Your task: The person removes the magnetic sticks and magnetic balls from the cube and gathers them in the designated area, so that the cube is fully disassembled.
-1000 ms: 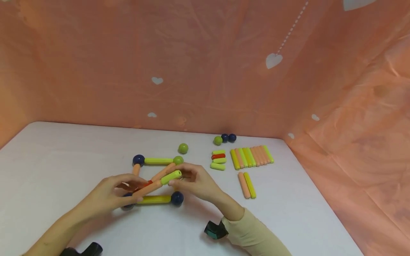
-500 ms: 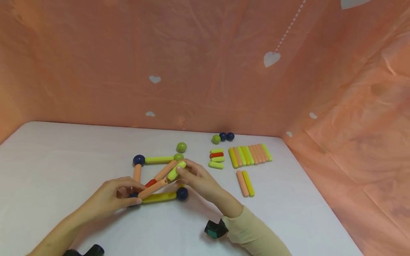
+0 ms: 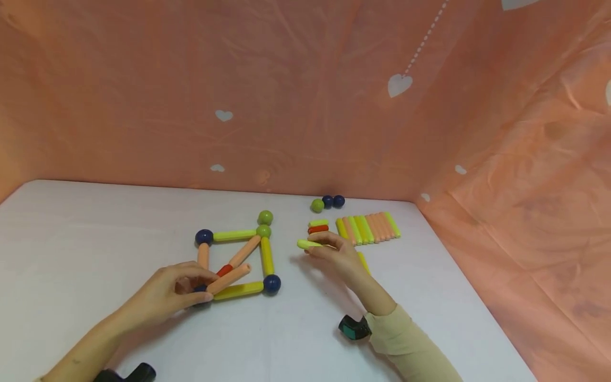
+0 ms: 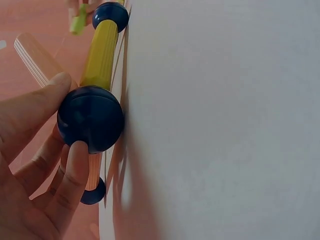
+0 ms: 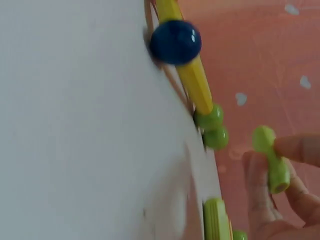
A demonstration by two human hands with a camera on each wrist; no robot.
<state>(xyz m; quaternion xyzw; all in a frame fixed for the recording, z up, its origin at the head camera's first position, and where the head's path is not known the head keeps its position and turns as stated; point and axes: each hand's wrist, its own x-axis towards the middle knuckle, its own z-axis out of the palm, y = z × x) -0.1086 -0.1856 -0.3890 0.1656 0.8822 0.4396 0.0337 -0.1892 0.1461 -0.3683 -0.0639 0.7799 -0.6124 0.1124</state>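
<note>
In the head view, toy sticks and balls form a four-sided frame. My left hand (image 3: 174, 289) grips its near-left corner, thumb and fingers around a blue ball (image 4: 91, 119). From that ball a peach stick (image 3: 230, 278) slants upward, its far end free and the thumb against it. A diagonal of a red short stick (image 3: 224, 270) and another peach stick (image 3: 245, 251) reaches the green ball (image 3: 263, 231) at the far-right corner. Right of the frame, my right hand (image 3: 336, 257) pinches a short lime stick (image 5: 278, 177) above the table.
A loose green ball (image 3: 265, 217) sits just behind the frame. Short sticks (image 3: 318, 229) lie beyond my right hand, beside a row of long sticks (image 3: 367, 228). Two blue balls (image 3: 333, 201) and a green ball (image 3: 317, 206) stand near the table's back edge.
The right hand has taken the short lime stick off the end of the raised peach stick and carried it right, toward the short sticks. The left hand stays at the corner.
</note>
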